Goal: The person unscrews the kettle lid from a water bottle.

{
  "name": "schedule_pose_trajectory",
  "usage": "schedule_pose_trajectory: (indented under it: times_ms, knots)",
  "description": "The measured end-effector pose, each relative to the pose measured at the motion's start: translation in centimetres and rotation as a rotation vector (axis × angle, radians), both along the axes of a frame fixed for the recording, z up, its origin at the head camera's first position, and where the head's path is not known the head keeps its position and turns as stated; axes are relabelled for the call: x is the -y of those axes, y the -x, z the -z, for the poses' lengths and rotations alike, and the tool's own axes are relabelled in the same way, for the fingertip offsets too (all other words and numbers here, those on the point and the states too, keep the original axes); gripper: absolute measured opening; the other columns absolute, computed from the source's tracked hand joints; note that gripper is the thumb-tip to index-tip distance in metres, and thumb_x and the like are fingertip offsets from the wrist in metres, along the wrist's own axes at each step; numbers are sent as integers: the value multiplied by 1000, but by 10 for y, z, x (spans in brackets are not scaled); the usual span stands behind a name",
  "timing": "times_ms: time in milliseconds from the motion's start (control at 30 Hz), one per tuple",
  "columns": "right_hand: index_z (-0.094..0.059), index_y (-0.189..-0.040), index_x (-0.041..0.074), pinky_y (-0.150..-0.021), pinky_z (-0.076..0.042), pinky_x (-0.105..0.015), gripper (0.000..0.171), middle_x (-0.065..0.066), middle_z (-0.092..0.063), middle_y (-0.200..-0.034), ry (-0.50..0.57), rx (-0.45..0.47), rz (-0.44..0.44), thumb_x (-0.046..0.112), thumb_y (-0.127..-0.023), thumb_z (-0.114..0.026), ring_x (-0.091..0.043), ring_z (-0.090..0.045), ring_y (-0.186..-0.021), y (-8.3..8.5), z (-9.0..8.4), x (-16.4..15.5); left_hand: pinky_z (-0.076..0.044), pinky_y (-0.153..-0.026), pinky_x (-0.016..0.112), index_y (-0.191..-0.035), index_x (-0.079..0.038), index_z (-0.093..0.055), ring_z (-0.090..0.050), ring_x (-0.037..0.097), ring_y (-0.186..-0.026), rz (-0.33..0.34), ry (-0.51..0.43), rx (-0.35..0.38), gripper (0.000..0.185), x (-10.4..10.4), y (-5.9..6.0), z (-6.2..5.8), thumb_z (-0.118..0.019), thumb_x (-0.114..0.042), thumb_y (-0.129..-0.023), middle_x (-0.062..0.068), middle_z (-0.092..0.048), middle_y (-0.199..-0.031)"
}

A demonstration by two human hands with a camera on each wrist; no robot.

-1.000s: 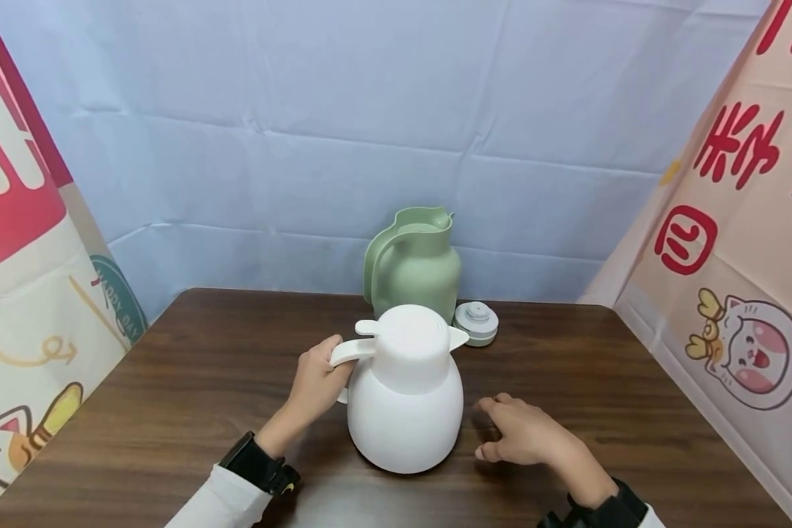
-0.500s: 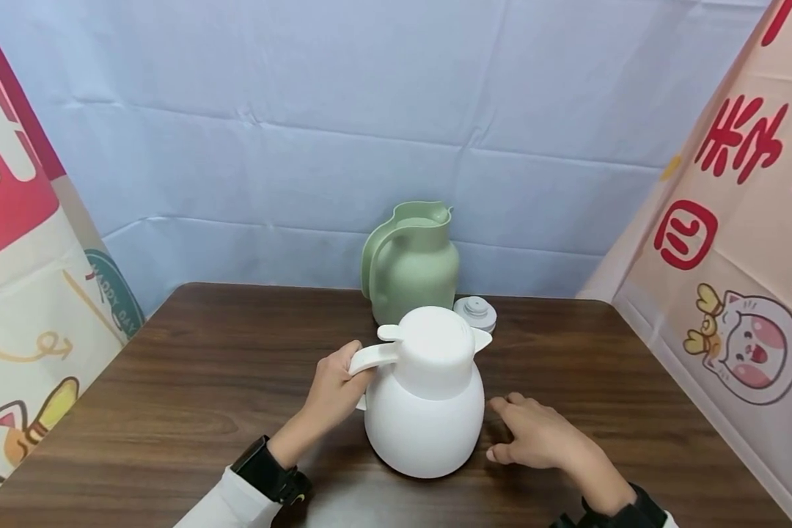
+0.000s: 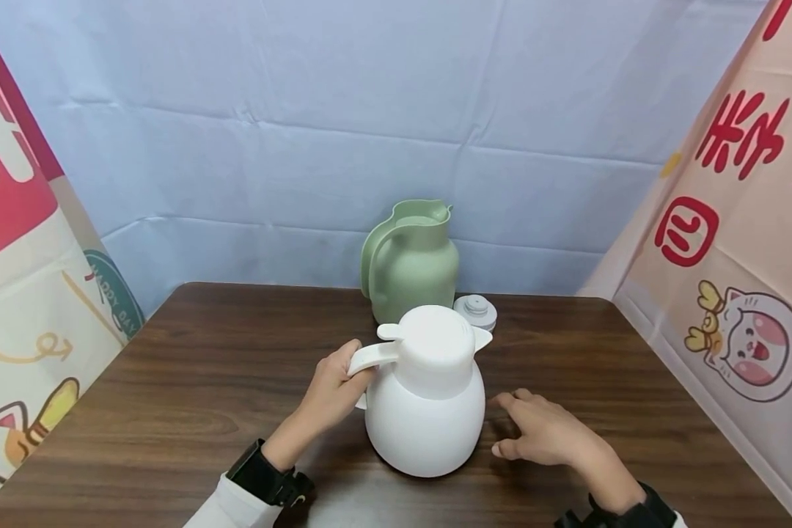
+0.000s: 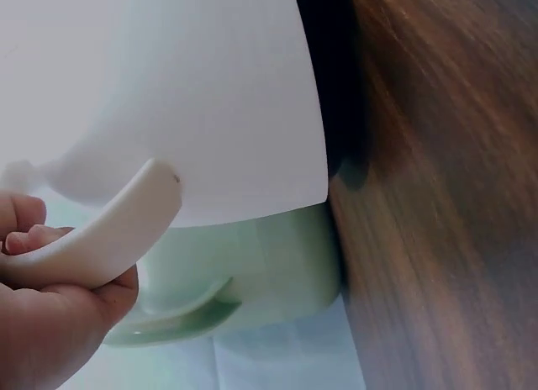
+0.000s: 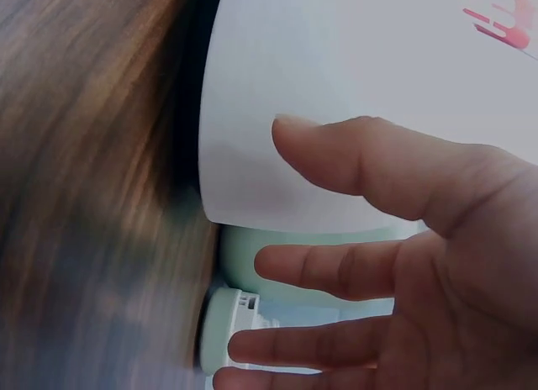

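Observation:
A white thermos jug [image 3: 425, 422] with a spout on its right stands upright on the wooden table. My left hand [image 3: 335, 389] grips its handle [image 3: 372, 358]; the left wrist view shows fingers wrapped round the handle [image 4: 126, 230]. To the right of the jug's body, my right hand [image 3: 544, 431] is held low over the table, its fingers extended and apart, holding nothing. Behind the white jug is a green jug [image 3: 414, 268] with no lid on, its lower part overlapped by the white one. Beside it lies a round white and green lid [image 3: 477, 311].
The brown table [image 3: 251, 345] ends at a back edge just behind the green jug. A pale blue cloth [image 3: 270, 147] hangs there. Printed banners flank both sides, the right one [image 3: 732, 293] bearing a cat drawing.
Over the last second the white jug has shifted right and slightly toward me with the left hand on its handle. The right hand has moved slightly right. In the last half second little differs.

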State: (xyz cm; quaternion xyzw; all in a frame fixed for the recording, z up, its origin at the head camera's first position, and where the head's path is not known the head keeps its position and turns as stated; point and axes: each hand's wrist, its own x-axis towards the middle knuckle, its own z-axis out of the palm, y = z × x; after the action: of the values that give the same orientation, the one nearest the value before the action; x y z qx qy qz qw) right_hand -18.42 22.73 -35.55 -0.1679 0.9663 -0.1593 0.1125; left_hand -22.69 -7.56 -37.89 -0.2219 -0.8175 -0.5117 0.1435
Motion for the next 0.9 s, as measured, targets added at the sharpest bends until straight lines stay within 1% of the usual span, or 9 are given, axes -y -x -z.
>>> schedule_pose_trajectory:
  times_ms: [133, 300, 400, 500, 567, 667, 733, 800, 900]
  knots:
    - [-54, -121, -1, -80, -42, -56, 66, -20, -52, -118, 0, -21, -7, 34, -71, -79, -42, -51, -106, 0, -5, -1, -36, -45, 24, -72, -14, -39, -41, 8, -53, 8, 22, 29, 25, 2, 0, -2, -58, -9, -86, -4, -34, -60]
    - [-54, -123, 3, -79, -44, -53, 64, -18, -52, -118, 5, -35, -3, 34, -72, -78, -39, -52, -105, 2, -15, -3, -37, -46, 25, -71, -14, -40, -42, 9, -53, 32, 5, 61, 24, 3, -2, -4, -58, -9, -86, -5, -35, -60]
    - [-53, -124, 3, -80, -45, -51, 65, -17, -51, -119, 22, -33, 3, 35, -73, -77, -37, -52, -106, 4, -22, -4, -38, -47, 25, -70, -13, -44, -44, 10, -55, 45, -8, 76, 21, 3, -2, -5, -58, -9, -85, -3, -39, -60]
    - [-53, -125, 3, -81, -44, -51, 65, -17, -51, -120, 41, -44, -9, 37, -75, -76, -37, -51, -107, 6, -30, -3, -41, -49, 26, -71, -13, -51, -47, 11, -57, 60, -27, 108, 16, 4, -2, -3, -59, -8, -85, -2, -44, -61]
    - [-52, -125, 2, -82, -43, -52, 65, -17, -51, -121, 48, -64, -23, 37, -75, -75, -38, -51, -108, 7, -36, -2, -43, -51, 27, -75, -12, -56, -48, 12, -59, 89, -54, 136, 12, 5, -1, -3, -60, -9, -86, 0, -46, -62]
    - [-52, -125, 2, -83, -43, -52, 65, -17, -51, -121, 58, -104, -35, 39, -76, -74, -37, -51, -109, 8, -46, -1, -47, -54, 29, -82, -6, -62, -52, 15, -64, 155, -122, 187, 5, 6, 0, -1, -60, -8, -87, 2, -54, -68]
    - [-50, -126, 1, -84, -42, -53, 66, -19, -50, -122, 79, -139, -45, 40, -77, -73, -38, -50, -110, 8, -52, -1, -49, -57, 31, -88, -2, -64, -53, 17, -67, 189, -162, 217, 6, 7, 1, -1, -60, -7, -87, 5, -57, -71]
    - [-47, -128, 0, -86, -40, -54, 69, -20, -49, -124, 105, -181, -54, 41, -79, -72, -39, -49, -112, 9, -59, 0, -49, -59, 33, -90, 0, -65, -54, 18, -69, 196, -182, 236, 8, 7, 1, -2, -60, -5, -87, 8, -60, -75]
    - [-43, -132, -1, -88, -38, -55, 73, -22, -47, -127, 140, -235, -70, 41, -80, -71, -39, -46, -116, 10, -69, 2, -49, -60, 33, -90, -1, -66, -53, 18, -70, 160, -171, 250, 8, 5, 1, -4, -59, -2, -85, 7, -59, -75]
